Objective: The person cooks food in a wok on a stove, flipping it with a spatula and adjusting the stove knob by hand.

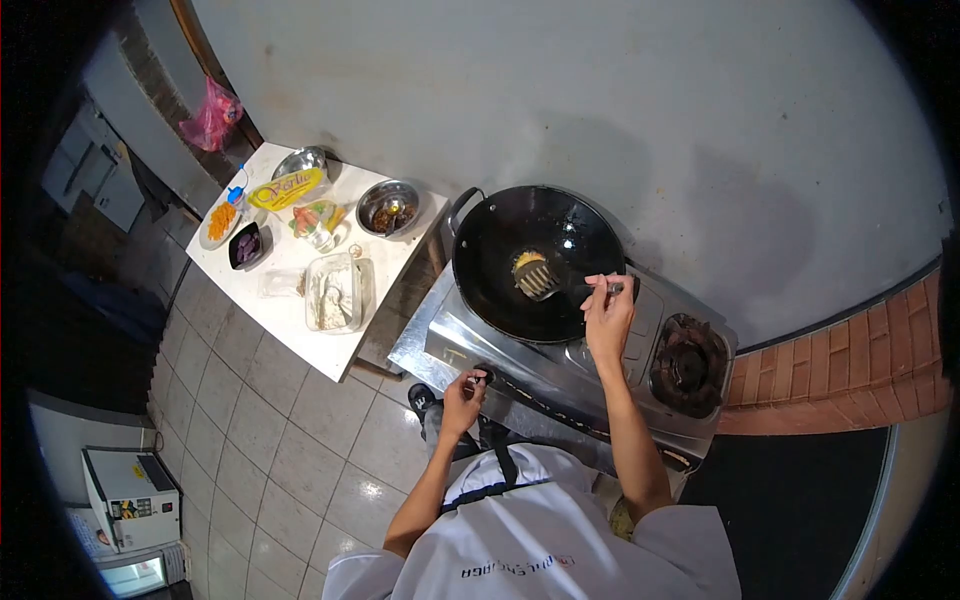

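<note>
A black wok (495,220) sits on the left burner of a steel gas stove (470,345). My right hand (608,318) is closed around the handle of a slotted spatula (538,281), whose head rests inside the wok. Just beyond the spatula's head lies a small yellowish piece of food (528,259) on the wok's bottom. At the stove's front, my left hand (462,403) has its fingers closed on the black control knob (484,374). Whether a flame burns beneath the wok is hidden.
A white table (295,345) at the left bears a steel bowl (388,207), a plastic container of white powder (333,293), a yellow pack (288,189), a plate of orange pieces (219,226) and a dark bowl (245,246). The right burner (689,366) stands beside the wok.
</note>
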A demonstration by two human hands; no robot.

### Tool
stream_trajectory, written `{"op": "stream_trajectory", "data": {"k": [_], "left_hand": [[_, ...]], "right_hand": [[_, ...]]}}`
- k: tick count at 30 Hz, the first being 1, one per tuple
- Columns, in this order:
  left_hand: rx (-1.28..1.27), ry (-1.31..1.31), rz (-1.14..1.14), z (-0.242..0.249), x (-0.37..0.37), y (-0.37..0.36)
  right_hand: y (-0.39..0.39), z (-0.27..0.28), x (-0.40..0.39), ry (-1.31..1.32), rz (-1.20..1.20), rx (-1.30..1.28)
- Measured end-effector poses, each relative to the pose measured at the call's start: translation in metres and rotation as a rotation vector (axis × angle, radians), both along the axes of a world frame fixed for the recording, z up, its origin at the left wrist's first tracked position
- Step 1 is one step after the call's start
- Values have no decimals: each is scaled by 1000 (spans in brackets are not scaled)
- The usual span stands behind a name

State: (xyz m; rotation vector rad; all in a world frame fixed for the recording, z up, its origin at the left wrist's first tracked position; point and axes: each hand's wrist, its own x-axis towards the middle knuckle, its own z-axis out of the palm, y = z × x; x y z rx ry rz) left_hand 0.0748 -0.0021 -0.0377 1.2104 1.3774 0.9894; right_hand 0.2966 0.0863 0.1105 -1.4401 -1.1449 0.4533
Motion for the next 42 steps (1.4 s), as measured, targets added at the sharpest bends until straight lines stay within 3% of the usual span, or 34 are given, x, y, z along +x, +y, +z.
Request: {"op": "stream_trajectory", "data": {"k": [15,17,24,29,32,42], "left_hand": [[-49,-22,-35,-4,-1,-3],[2,-70,9,-3,2,-4],[19,-37,4,-3,2,-4],[-25,-45,-36,0,-1,-4],[-16,-69,-39,-3,-2,-5],[-24,-36,-46,4,-3,-5]], "right_hand": [[-11,-10,-4,-5,71,-78],[-7,-25,-2,-66,46,8],[-7,-16,-8,-54,51,-50],[-2,-18,-10,-169,22,100],[-6,-4,-14,-47,47,-12],[-5,-4,-17,-131,35,29]]}}
